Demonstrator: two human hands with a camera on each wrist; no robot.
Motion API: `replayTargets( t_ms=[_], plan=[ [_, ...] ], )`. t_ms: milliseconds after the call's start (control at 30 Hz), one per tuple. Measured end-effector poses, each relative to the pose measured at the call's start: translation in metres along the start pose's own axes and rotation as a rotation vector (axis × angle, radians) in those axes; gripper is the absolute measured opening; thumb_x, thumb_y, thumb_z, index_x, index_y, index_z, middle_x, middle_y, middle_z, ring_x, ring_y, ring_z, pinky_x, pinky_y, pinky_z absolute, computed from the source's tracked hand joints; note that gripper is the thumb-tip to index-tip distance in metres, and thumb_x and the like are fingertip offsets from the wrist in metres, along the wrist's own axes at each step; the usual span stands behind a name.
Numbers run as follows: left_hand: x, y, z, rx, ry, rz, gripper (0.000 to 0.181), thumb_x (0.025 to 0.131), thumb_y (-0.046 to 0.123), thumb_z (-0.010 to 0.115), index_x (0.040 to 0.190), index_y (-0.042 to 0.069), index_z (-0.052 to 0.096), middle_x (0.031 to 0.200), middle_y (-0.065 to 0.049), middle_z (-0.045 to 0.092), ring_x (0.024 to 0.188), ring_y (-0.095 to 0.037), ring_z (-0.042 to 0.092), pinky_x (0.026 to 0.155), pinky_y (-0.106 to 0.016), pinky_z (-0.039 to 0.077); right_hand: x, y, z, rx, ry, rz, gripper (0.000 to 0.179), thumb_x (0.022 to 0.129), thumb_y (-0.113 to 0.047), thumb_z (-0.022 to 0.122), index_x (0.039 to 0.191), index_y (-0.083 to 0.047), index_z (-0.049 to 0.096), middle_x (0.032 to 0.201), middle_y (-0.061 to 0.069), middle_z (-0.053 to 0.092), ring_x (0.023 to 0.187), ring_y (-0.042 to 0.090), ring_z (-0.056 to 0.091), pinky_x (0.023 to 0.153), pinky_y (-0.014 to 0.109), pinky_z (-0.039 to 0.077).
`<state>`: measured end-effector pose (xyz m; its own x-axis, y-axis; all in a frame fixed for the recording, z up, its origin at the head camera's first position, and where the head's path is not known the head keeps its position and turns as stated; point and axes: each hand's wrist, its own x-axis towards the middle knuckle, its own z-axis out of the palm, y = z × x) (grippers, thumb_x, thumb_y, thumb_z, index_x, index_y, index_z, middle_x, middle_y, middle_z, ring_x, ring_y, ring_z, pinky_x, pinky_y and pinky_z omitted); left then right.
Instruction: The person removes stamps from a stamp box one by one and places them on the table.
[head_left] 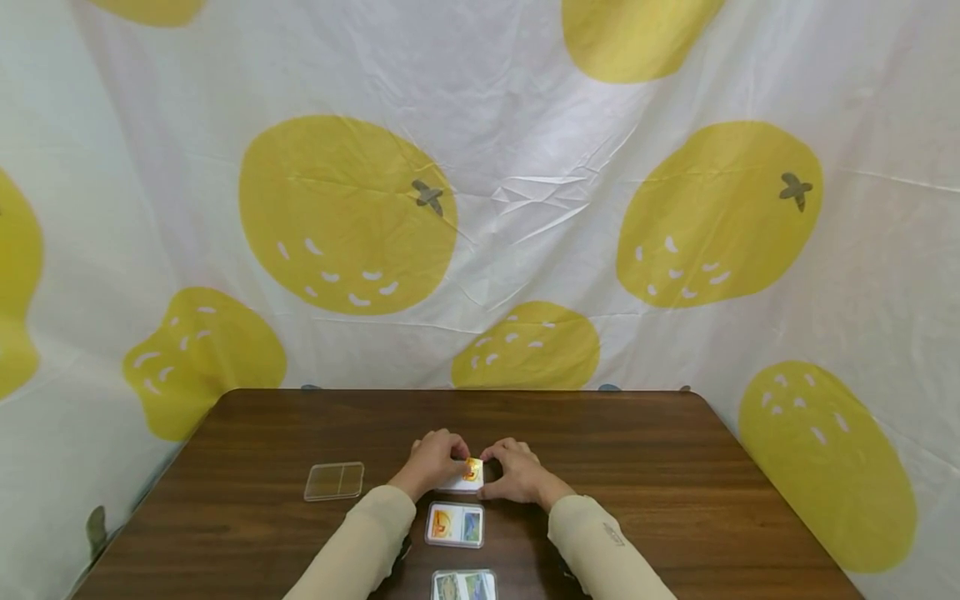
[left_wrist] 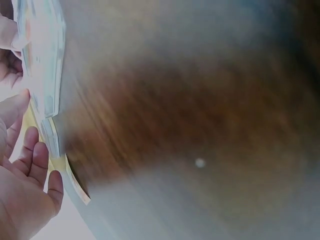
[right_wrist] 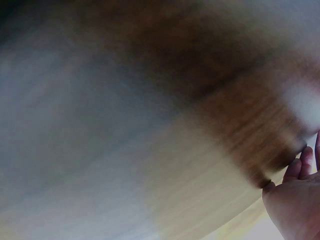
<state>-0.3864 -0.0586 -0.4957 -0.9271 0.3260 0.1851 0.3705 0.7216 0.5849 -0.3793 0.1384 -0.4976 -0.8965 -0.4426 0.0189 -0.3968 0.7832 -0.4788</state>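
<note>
In the head view, a white card-like slab point(head_left: 459, 483) with an orange and yellow picture lies between my two hands at mid-table. My left hand point(head_left: 432, 462) grips its left part, thumb over the picture side, covering much of it. My right hand point(head_left: 517, 472) holds the right end, forefinger at the far corner and thumb at the near one. Clear case edges point(left_wrist: 54, 75) show beside the fingers in the left wrist view, where my left hand point(left_wrist: 27, 195) has its outer fingers loosely bent. The right wrist view catches only part of my right hand point(right_wrist: 295, 200).
An empty clear card case half point(head_left: 333, 482) lies to the left. Nearer me are a cased card point(head_left: 455, 525) with orange and blue pictures and another cased card point(head_left: 464, 586), cut by the frame. A fruit-print curtain point(head_left: 525, 250) hangs behind the dark wooden table point(head_left: 637, 442).
</note>
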Motion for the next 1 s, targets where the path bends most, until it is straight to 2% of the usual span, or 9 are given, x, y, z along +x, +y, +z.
replayTargets(
  t_ms=[300, 467, 633, 733, 1000],
  plan=[
    [0.001, 0.0, 0.0, -0.029, 0.003, -0.014, 0.009, 0.082, 0.014, 0.078, 0.078, 0.014, 0.07, 0.082, 0.004, 0.057, 0.087, -0.02, 0.053, 0.085, -0.05, 0.035, 0.0, -0.001, -0.001, 0.003, -0.001, 0.0, 0.051, 0.075, -0.038, 0.082, 0.116, -0.012, 0.064, 0.124, 0.01, 0.052, 0.12, 0.037, 0.043, 0.101, 0.054, 0.033],
    [0.002, 0.0, -0.004, -0.145, -0.003, -0.051, 0.005, 0.085, 0.013, 0.075, 0.083, 0.011, 0.072, 0.086, 0.002, 0.06, 0.085, -0.018, 0.055, 0.085, -0.045, 0.041, 0.0, -0.001, -0.001, -0.012, 0.002, -0.012, 0.056, 0.075, -0.038, 0.083, 0.118, -0.009, 0.063, 0.124, 0.012, 0.052, 0.12, 0.038, 0.044, 0.101, 0.055, 0.033],
    [0.0, 0.002, -0.011, -0.287, -0.024, -0.084, 0.004, 0.089, 0.01, 0.073, 0.088, 0.007, 0.072, 0.09, -0.002, 0.063, 0.082, -0.017, 0.055, 0.07, -0.033, 0.048, 0.0, -0.001, -0.002, -0.012, -0.001, -0.006, 0.056, 0.075, -0.039, 0.082, 0.118, -0.008, 0.063, 0.125, 0.013, 0.051, 0.121, 0.038, 0.043, 0.101, 0.055, 0.033],
    [0.0, 0.002, -0.014, -0.309, -0.037, -0.102, 0.005, 0.09, 0.012, 0.072, 0.089, 0.007, 0.072, 0.091, -0.002, 0.064, 0.082, -0.017, 0.055, 0.07, -0.031, 0.047, 0.0, -0.001, -0.002, -0.009, -0.003, -0.004, 0.054, 0.075, -0.039, 0.082, 0.117, -0.01, 0.063, 0.126, 0.012, 0.051, 0.121, 0.038, 0.043, 0.102, 0.055, 0.033],
    [0.0, 0.003, -0.02, -0.344, -0.061, -0.094, 0.007, 0.09, 0.011, 0.072, 0.088, 0.004, 0.072, 0.088, -0.002, 0.065, 0.081, -0.017, 0.054, 0.073, -0.033, 0.046, 0.0, -0.003, -0.002, -0.004, -0.005, -0.005, 0.049, 0.075, -0.038, 0.082, 0.114, -0.013, 0.064, 0.125, 0.011, 0.052, 0.121, 0.038, 0.043, 0.101, 0.055, 0.034]
  ],
)
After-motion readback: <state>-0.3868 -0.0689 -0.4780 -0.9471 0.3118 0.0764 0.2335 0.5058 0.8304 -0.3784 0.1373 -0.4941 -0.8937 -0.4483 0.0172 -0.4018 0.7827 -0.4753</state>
